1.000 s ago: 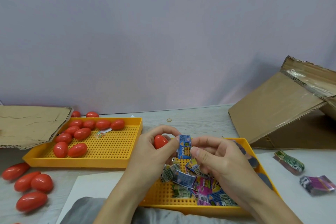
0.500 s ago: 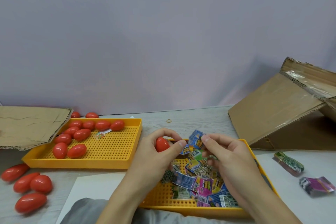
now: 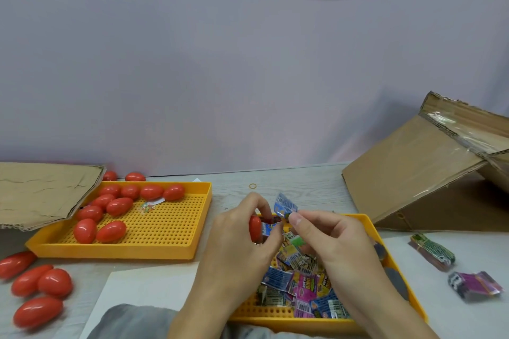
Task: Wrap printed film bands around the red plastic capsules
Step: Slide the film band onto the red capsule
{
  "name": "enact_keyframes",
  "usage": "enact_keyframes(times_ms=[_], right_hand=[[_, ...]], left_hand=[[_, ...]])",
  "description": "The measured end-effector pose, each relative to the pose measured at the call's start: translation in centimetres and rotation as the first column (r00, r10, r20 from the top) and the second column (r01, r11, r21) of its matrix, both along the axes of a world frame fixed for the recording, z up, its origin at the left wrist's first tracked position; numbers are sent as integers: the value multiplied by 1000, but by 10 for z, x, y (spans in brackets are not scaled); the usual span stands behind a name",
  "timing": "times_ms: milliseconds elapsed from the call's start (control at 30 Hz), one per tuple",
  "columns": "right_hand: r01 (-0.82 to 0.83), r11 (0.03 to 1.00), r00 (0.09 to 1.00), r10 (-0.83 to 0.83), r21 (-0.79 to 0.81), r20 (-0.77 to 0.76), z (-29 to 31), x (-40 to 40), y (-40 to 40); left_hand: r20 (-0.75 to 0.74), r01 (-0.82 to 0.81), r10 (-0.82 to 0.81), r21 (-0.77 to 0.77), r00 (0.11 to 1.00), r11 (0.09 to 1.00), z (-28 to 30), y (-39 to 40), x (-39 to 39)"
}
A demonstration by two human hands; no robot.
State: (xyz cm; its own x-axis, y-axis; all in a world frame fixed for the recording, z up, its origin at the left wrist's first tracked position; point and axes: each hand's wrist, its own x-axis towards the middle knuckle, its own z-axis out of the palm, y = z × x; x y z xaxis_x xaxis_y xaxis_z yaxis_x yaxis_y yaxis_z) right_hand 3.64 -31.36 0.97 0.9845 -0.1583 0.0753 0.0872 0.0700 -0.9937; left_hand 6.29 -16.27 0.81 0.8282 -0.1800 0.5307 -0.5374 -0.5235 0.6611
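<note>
My left hand (image 3: 237, 239) grips a red capsule (image 3: 255, 227) above the near yellow tray (image 3: 369, 224). My right hand (image 3: 330, 242) pinches a blue printed film band (image 3: 285, 205) at the capsule's right end; part of the band lies against the capsule. The tray below holds a heap of loose printed bands (image 3: 300, 289). Several bare red capsules (image 3: 115, 206) lie in the left yellow tray (image 3: 165, 252), and more red capsules (image 3: 38, 289) rest on the table at the left edge.
A flattened cardboard sheet (image 3: 41, 192) overlaps the left tray's far corner. A tilted cardboard box (image 3: 429, 173) stands at the right. Two bundled band stacks, green (image 3: 431, 252) and purple (image 3: 473, 285), lie right of the near tray. A white sheet (image 3: 143, 286) lies at the front.
My right hand has brought the blue band from upright in front of me over to the capsule's end. My left hand turned the capsule slightly and stayed in place.
</note>
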Motion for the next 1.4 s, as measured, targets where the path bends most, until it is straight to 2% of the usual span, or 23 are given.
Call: enact_keyframes(times_ms=[200,433,567,600,667,733,867,1067,1300,1400], right_hand=[[-80,990,993,89,112,-78,-4,-1,14],[-72,945,987,114,320,-116,-3,1,13],[-91,941,984,135,326,-113,-3,0,13],[-68,949,988,108,307,-114,-3,0,14],[58,983,995,-42,173,-93,-7,1,13],[156,987,988,-156,28,6,-8,1,15],[115,977,985,-88,-178,150,-6,-2,21],[114,984,986,-94,-139,137,-6,-2,19],[138,985,982,-123,-99,146,-8,-1,16],[155,975,978,-129,-162,162,-8,1,16]], left_hand=[[43,-10,9,22,999,1000,0,-1,1],[64,-2,1,24,998,1000,-2,0,2],[81,6,-4,-31,997,1000,-4,0,2],[86,2,1,-33,996,999,-4,0,2],[92,-15,15,3,996,1000,-3,1,2],[72,-8,3,67,997,998,-2,2,2],[57,11,-20,158,998,987,-2,3,2],[32,49,-52,86,998,995,0,2,2],[-21,85,-83,86,996,993,-2,2,3],[-47,113,-110,71,993,991,-3,1,4]])
